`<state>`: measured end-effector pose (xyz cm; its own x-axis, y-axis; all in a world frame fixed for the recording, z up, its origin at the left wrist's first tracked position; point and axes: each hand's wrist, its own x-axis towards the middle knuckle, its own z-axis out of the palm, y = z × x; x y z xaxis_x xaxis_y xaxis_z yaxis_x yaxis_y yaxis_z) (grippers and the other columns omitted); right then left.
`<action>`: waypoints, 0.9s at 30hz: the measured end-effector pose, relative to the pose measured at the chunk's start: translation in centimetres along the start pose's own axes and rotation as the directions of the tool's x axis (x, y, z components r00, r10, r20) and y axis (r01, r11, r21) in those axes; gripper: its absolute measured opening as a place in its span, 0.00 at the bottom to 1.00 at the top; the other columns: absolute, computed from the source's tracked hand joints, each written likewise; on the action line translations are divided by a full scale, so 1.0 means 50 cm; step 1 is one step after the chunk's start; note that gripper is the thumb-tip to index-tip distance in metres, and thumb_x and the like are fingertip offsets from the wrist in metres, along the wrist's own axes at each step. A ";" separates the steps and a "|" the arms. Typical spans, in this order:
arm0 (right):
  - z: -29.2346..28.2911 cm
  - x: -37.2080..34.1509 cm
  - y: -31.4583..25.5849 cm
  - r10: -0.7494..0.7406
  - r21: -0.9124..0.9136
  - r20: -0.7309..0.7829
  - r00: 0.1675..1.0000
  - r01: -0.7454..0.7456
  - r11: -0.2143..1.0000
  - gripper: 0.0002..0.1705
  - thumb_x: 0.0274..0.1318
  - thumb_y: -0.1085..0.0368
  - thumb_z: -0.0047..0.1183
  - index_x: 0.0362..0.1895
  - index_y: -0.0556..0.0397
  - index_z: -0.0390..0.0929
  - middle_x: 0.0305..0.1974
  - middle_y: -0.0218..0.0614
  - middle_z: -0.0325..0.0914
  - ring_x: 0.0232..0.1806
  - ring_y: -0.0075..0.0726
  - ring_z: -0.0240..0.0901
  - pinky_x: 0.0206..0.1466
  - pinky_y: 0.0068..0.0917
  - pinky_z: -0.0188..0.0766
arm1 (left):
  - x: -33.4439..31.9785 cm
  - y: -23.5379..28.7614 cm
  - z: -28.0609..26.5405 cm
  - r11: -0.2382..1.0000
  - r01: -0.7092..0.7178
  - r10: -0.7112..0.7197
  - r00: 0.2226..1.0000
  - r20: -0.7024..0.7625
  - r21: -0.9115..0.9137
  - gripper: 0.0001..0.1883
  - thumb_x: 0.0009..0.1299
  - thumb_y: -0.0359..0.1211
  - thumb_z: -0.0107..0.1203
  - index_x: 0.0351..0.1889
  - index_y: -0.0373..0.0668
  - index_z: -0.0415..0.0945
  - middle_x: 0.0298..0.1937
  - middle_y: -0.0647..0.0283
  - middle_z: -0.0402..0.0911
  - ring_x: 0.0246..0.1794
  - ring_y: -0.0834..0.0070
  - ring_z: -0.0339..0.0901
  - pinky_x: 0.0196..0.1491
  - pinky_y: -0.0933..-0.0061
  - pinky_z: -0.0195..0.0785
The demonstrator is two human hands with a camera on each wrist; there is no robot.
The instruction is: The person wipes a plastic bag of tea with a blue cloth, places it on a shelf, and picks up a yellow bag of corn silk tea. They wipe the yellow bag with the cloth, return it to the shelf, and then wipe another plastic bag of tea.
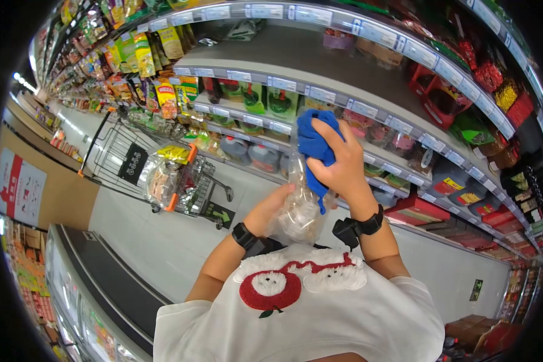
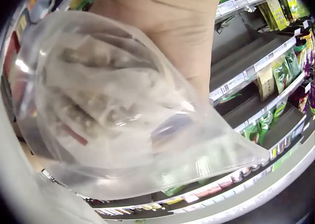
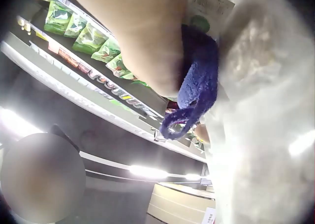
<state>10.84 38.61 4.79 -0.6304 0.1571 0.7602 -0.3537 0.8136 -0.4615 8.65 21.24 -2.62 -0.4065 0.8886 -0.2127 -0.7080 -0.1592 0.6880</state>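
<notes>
My right hand (image 1: 347,160) grips a bunched blue towel (image 1: 315,136) against the upper part of a clear plastic bag (image 1: 298,224). A loop of the towel (image 3: 197,93) hangs down beside the bag in the right wrist view. With my left hand (image 1: 276,208) I hold the bag from its left side, and its fingers are mostly hidden behind the plastic. Pale, lumpy contents (image 2: 98,103) show through the bag in the left wrist view. A printed label (image 3: 209,7) shows near the towel.
Shelves (image 1: 265,48) of packaged goods curve around in front. A shopping cart (image 1: 133,160) with bagged goods stands at the left on the pale floor (image 1: 145,241). Behind it is a tan panel (image 1: 66,181). A freezer case (image 1: 102,289) lies at lower left, and boxes (image 1: 476,332) at lower right.
</notes>
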 end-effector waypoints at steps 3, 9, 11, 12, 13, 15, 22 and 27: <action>0.027 -0.012 0.003 0.072 -0.014 -0.003 0.997 -0.072 0.997 0.30 0.30 0.65 0.55 0.48 0.40 0.74 0.42 0.47 0.71 0.37 0.55 0.72 0.39 0.40 0.72 | -0.021 0.025 -0.001 0.999 -0.004 0.003 1.000 0.008 0.041 0.31 0.68 0.51 0.44 0.60 0.36 0.61 0.55 0.56 0.72 0.53 0.68 0.72 0.56 0.68 0.64; 0.112 -0.056 -0.003 0.151 -0.130 0.048 0.987 -0.143 0.981 0.27 0.32 0.68 0.53 0.46 0.43 0.75 0.35 0.46 0.72 0.35 0.54 0.72 0.37 0.40 0.71 | -0.114 0.052 -0.091 0.997 -0.064 0.065 0.998 0.026 -0.052 0.30 0.64 0.43 0.51 0.61 0.38 0.60 0.54 0.53 0.72 0.52 0.66 0.73 0.56 0.66 0.66; 0.158 -0.060 -0.041 0.127 -0.056 0.072 0.989 -0.123 0.991 0.26 0.32 0.68 0.53 0.45 0.45 0.75 0.32 0.45 0.71 0.34 0.54 0.72 0.37 0.39 0.71 | -0.150 0.040 -0.142 0.998 -0.054 0.055 0.998 0.032 -0.032 0.29 0.64 0.43 0.52 0.60 0.39 0.61 0.54 0.56 0.72 0.52 0.67 0.72 0.55 0.67 0.66; 0.178 -0.059 -0.064 0.111 -0.014 0.084 0.990 -0.111 0.994 0.26 0.32 0.68 0.53 0.45 0.46 0.75 0.32 0.45 0.71 0.34 0.54 0.72 0.37 0.39 0.71 | -0.174 0.042 -0.150 0.998 -0.056 0.056 0.998 0.029 -0.006 0.29 0.63 0.43 0.53 0.59 0.39 0.62 0.53 0.58 0.72 0.52 0.70 0.72 0.55 0.68 0.65; 0.198 -0.057 -0.086 0.096 0.028 0.095 0.991 -0.099 0.995 0.26 0.32 0.69 0.53 0.44 0.46 0.76 0.31 0.45 0.71 0.33 0.54 0.72 0.37 0.38 0.71 | -0.198 0.045 -0.158 0.998 -0.058 0.057 0.998 0.025 0.019 0.28 0.63 0.42 0.53 0.58 0.39 0.63 0.53 0.60 0.72 0.52 0.72 0.71 0.55 0.69 0.65; 0.225 -0.048 -0.143 0.067 0.116 0.092 0.993 -0.078 0.990 0.25 0.32 0.70 0.52 0.44 0.48 0.76 0.31 0.45 0.71 0.33 0.53 0.72 0.37 0.36 0.70 | -0.231 0.036 -0.176 0.996 -0.048 0.052 0.997 -0.058 0.070 0.28 0.61 0.41 0.56 0.57 0.40 0.63 0.51 0.62 0.71 0.50 0.73 0.72 0.54 0.69 0.66; 0.288 -0.044 -0.279 0.012 0.270 0.004 1.000 -0.013 0.963 0.26 0.31 0.72 0.51 0.44 0.54 0.74 0.40 0.49 0.74 0.40 0.53 0.74 0.45 0.34 0.69 | -0.339 0.045 -0.228 0.996 -0.034 0.031 0.999 0.044 0.078 0.26 0.59 0.44 0.59 0.51 0.42 0.65 0.47 0.63 0.69 0.51 0.73 0.68 0.53 0.71 0.63; 0.332 -0.098 -0.284 0.077 0.157 0.037 0.996 -0.082 0.984 0.26 0.32 0.72 0.51 0.45 0.52 0.74 0.39 0.48 0.73 0.38 0.55 0.72 0.43 0.36 0.69 | -0.402 0.051 -0.269 0.994 -0.062 0.052 0.993 0.105 0.088 0.26 0.60 0.45 0.59 0.50 0.42 0.65 0.47 0.63 0.68 0.50 0.73 0.68 0.53 0.72 0.63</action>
<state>7.50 17.02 0.02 -0.6812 0.1986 0.7046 -0.4046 0.7000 -0.5884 7.26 -2.80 -5.94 -0.3798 0.9194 -0.1020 -0.6278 -0.1752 0.7584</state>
